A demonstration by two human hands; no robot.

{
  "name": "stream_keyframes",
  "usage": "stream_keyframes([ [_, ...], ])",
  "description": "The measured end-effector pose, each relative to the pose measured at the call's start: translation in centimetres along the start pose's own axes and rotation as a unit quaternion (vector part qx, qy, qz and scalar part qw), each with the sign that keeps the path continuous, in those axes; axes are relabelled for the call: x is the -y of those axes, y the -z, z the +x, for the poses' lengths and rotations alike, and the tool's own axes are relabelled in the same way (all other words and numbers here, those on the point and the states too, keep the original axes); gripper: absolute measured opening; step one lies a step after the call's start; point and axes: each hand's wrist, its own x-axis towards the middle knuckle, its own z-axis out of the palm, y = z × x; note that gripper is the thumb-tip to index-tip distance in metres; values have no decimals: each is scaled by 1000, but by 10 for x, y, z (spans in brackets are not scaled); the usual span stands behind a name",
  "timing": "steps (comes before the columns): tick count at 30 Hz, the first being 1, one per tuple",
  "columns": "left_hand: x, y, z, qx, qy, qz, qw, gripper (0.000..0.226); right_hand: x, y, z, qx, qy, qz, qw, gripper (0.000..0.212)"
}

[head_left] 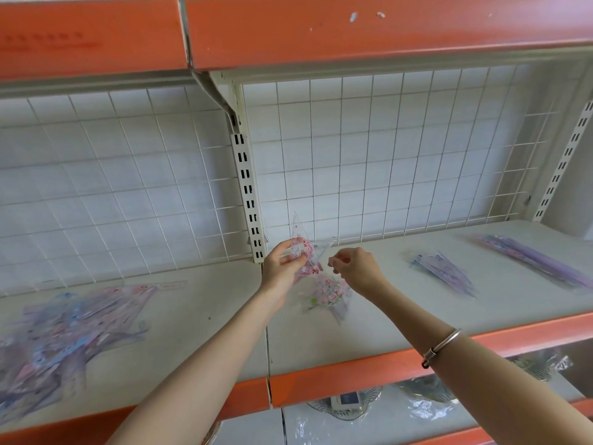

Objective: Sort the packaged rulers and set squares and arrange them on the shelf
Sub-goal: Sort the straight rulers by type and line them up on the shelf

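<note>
Both hands are raised over the middle of the shelf [199,303], just in front of the slotted upright [248,187] that divides the wire-grid back panel [401,149]. The left hand [282,268] is closed on a clear set square [303,248] with red print, thumb on the near face and fingers behind it; the square stands nearly upright, its sharp tip pointing up just right of the upright's foot. The right hand [356,268] is just right of the square, fingertips pinched together near the square's right corner; whether it grips the wrapper or only touches it cannot be told. A metal bangle [441,346] sits on the right forearm.

Below the hands, right of the upright's foot, a small stack [327,297] of packaged pink-flowered squares lies flat on the shelf. Well left of the upright, a loose, overlapping heap [64,335] of mixed blue, pink and purple packages spreads toward the shelf's front edge. Right of the upright, well past the hands, a pile of purple squares [442,268] lies flat, and farther right still a row of long purple rulers [539,261] lies along the shelf toward the right post.

The shelf lip [353,377] is orange, as is that of the upper shelf [321,30]. Under the lip, on the lower shelf, glass dishes [346,404] in plastic wrap show, partly blurred.
</note>
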Motion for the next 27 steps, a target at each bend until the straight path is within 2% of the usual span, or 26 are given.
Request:
stream_keyframes([
  [3, -2, -6, -4, 28, 7, -23, 999, 44, 2, 2, -3, 8, -13, 102, 995, 25],
  [7, -5, -24, -9, 47, -6, -33, 998, 35, 2, 12, -5, 8, -62, 242, 968, 20],
  [12, -9, -44, -12, 54, 57, -129, 988, 11, -12, 34, -5, -6, -99, 281, 955, 5],
  [17, -1, -61, -6, 28, 58, -121, 991, 16, -33, 58, -4, -45, -149, 338, 928, 13],
  [21, 7, -68, 6, -23, 26, -12, 999, 14, -47, 75, -8, -54, -171, 393, 902, 3],
  [27, 16, -58, 18, -36, 15, 184, 982, 19, -67, 87, -8, -67, -184, 393, 898, 5],
])
